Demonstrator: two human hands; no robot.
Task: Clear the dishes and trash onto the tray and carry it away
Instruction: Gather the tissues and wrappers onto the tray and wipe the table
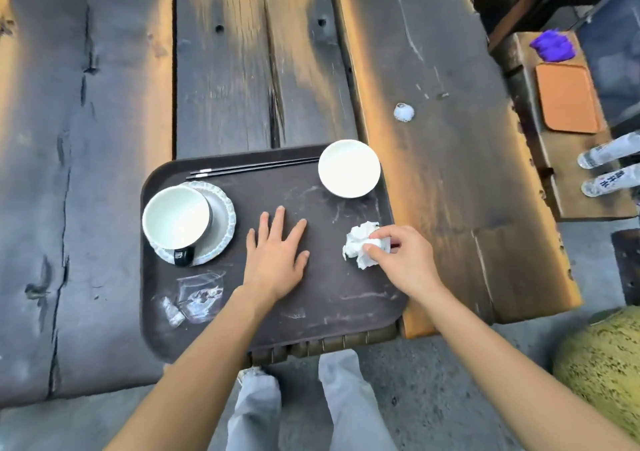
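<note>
A dark brown tray [311,298] lies at the near edge of the wooden table. On its left a white bowl [176,218] sits on a scalloped plate [221,222]. Black chopsticks [252,168] lie along the far rim, beside a second white bowl [349,168] at the far right corner. Clear plastic wrappers [197,294] rest at the near left. My left hand [277,253] lies flat and open on the tray's middle. My right hand [401,256] pinches a crumpled white napkin [363,246] at the tray's right edge. A small white crumpled scrap [403,112] lies on the table beyond the tray.
The table [242,69] is dark weathered planks. To the right a bench holds an orange tray [568,98], a purple cloth [553,45] and two plastic bottles [609,170]. A yellow-green round cushion [602,360] sits at the lower right. My legs stand under the tray's near edge.
</note>
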